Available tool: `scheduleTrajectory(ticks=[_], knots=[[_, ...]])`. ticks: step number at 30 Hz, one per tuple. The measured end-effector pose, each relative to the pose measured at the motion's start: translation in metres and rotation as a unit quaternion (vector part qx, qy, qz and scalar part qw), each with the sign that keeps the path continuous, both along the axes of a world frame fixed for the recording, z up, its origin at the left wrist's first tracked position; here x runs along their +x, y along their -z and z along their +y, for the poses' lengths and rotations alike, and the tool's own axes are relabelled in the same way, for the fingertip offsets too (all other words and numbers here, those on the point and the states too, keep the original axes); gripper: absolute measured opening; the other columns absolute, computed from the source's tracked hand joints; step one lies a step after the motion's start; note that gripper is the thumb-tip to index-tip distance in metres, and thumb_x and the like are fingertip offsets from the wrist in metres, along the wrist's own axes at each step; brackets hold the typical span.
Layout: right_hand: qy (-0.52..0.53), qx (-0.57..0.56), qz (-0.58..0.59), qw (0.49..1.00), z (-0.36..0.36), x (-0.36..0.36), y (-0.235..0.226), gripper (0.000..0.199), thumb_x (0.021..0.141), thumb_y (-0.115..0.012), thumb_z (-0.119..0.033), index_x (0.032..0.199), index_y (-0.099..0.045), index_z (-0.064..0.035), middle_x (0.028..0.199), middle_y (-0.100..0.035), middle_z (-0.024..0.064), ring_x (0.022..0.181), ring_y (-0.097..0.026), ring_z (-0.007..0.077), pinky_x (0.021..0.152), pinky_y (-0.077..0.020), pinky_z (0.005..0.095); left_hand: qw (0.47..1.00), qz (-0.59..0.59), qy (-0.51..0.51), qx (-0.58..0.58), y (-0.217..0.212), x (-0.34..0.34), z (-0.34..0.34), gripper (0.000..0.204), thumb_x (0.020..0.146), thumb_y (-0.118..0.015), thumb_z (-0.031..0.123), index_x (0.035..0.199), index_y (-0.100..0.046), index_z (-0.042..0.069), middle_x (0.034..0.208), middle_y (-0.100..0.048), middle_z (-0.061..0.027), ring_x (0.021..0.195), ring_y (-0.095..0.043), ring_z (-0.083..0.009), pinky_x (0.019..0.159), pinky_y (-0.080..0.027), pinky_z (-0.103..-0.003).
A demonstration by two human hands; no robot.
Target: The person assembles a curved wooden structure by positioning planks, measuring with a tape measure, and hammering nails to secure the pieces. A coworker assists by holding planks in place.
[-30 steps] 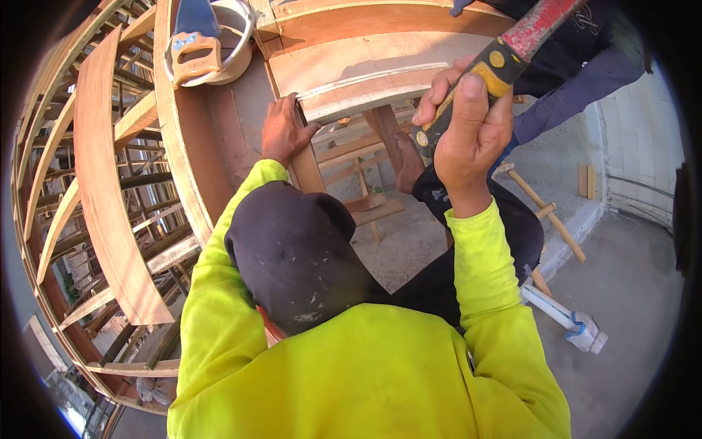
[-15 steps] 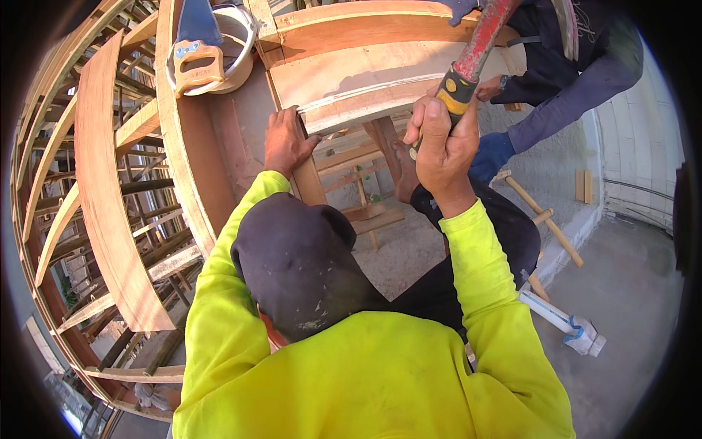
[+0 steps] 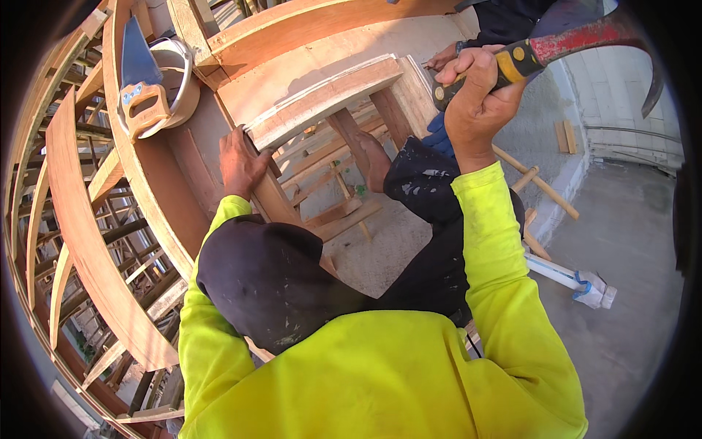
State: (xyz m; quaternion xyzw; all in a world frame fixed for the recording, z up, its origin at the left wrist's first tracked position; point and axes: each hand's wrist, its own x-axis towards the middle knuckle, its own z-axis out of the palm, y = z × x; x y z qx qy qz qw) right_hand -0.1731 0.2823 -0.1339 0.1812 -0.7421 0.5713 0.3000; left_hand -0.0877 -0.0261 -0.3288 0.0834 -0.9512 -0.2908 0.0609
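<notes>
Two hands are at work on a curved timber frame, and the main change over the last second is in the right one. The right hand, fist wrapped tight round the grip of a hammer, has swung the tool from pointing steeply up to lying almost level at the far right, head out past the hand and claw hanging down. That reads as a raised, cocked swing rather than a landed blow. The left hand has hardly shifted: fingers pressed together and bent over the left end of a pale board, thumb side against the upright post under it, steadying the joint. Whether it pinches a nail I cannot tell. The board lies across the middle far part of the scene, between the hands. Another person's hand shows just beyond the hammer grip at the board's right end. A saw rests in a white bucket at far left, untouched
</notes>
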Motion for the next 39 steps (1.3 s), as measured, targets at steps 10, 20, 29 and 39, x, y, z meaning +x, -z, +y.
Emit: scheduleTrajectory(ticks=[10,20,29,39], knots=[[0.031,0.042,-0.261,0.964,0.013,0.007,-0.005,0.032,0.107,-0.053,-0.031,0.092,-0.052,-0.0039,0.069,-0.053,0.0015,0.052,-0.054,0.0081,0.048,-0.0483,0.0259,1.0,-0.007,-0.005,-0.007,-0.008,-0.003,-0.003,0.077,0.07,-0.085,0.026,0.133,-0.053,-0.001,0.126,-0.062,-0.0194,0.12,-0.054,-0.0394,0.103,-0.047,-0.047],[0.083,0.054,-0.558,0.824,0.057,0.024,0.095,0.038,0.103,-0.056,-0.034,0.103,-0.054,0.0048,0.066,-0.058,0.0077,0.046,-0.059,0.0169,0.042,-0.0498,0.0327,1.0,0.001,-0.015,-0.01,-0.013,-0.023,0.011,0.074,0.071,-0.084,0.026,0.134,-0.052,0.003,0.123,-0.062,-0.0189,0.118,-0.054,-0.0388,0.099,-0.049,-0.048],[0.093,-0.05,-0.093,0.99,0.042,0.013,0.092,0.026,0.107,-0.051,-0.027,0.108,-0.049,-0.0014,0.071,-0.055,0.0042,0.052,-0.057,0.0129,0.046,-0.0493,0.0297,1.0,-0.009,-0.003,-0.004,-0.004,-0.007,0.013,0.074,0.072,-0.083,0.027,0.135,-0.052,0.004,0.116,-0.06,-0.0227,0.117,-0.054,-0.0399,0.098,-0.049,-0.049],[0.071,-0.003,-0.325,0.943,0.038,0.015,0.036,0.035,0.104,-0.057,-0.034,0.097,-0.055,0.0001,0.065,-0.057,0.0062,0.051,-0.059,0.0139,0.047,-0.0497,0.03,1.0,-0.019,0.0,-0.012,-0.007,-0.005,0.01,0.072,0.075,-0.081,0.027,0.136,-0.051,0.004,0.122,-0.06,-0.022,0.12,-0.053,-0.0409,0.101,-0.047,-0.049]])
